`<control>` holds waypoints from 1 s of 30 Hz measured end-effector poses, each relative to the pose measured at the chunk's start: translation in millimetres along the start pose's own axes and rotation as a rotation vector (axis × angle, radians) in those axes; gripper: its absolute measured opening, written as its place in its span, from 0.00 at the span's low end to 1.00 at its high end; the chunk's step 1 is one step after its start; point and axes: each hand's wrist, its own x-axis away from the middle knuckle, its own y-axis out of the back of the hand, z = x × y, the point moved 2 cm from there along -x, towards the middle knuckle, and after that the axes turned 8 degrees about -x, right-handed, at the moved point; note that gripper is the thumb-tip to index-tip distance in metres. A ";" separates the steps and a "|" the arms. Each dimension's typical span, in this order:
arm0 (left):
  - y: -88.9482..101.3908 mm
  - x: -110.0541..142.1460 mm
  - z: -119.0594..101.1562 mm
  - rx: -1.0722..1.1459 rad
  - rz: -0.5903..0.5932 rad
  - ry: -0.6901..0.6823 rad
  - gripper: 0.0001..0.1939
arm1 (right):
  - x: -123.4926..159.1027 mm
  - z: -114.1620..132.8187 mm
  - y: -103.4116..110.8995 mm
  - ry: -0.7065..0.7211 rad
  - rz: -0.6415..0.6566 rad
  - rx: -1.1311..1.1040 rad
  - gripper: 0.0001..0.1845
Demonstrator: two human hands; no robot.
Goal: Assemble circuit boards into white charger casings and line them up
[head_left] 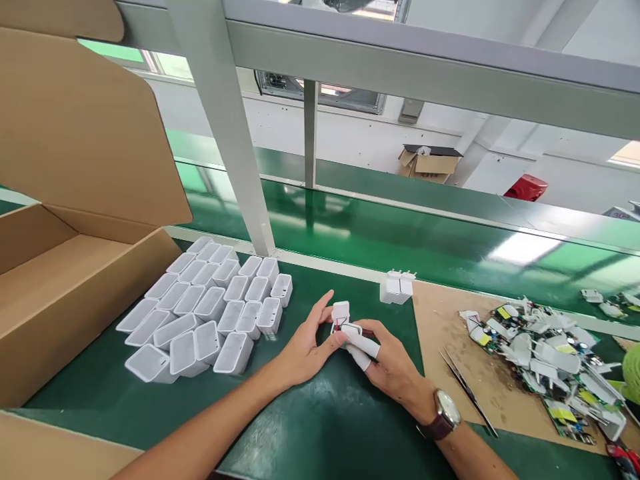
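Housings [190,300] stand clustered on the left of your worktable [300,427], just beside a box [75,320] at your far left. Right of them, before you, is a device [347,330]; two more units [397,287] sit behind it, near the table's back edge. On the mat [434,317] to your right, tweezers [469,392], reaching over its near edge, lie left of heaped parts [545,360]. Behind the worktable runs a long surface [370,240]; farther back is a carton [431,165], apparently on a ledge.
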 end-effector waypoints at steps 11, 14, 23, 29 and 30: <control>-4.5 3.3 -4.9 -0.196 -0.063 -0.159 0.51 | 8.0 -4.5 -2.9 -0.021 0.006 0.038 0.21; -2.3 2.2 -12.7 -0.246 -0.093 -0.316 0.54 | 9.7 -3.9 -1.7 -0.061 0.011 0.045 0.21; 1.4 0.8 -30.7 -0.427 -0.207 -0.392 0.21 | 4.2 -3.9 -7.3 -0.142 0.127 0.107 0.17; 2.9 0.8 -29.3 -0.393 -0.190 -0.374 0.20 | 9.0 -6.5 -7.7 -0.133 0.089 0.107 0.17; 2.9 0.9 -28.7 -0.389 -0.187 -0.376 0.20 | 10.9 -7.1 -8.7 -0.120 0.095 0.135 0.18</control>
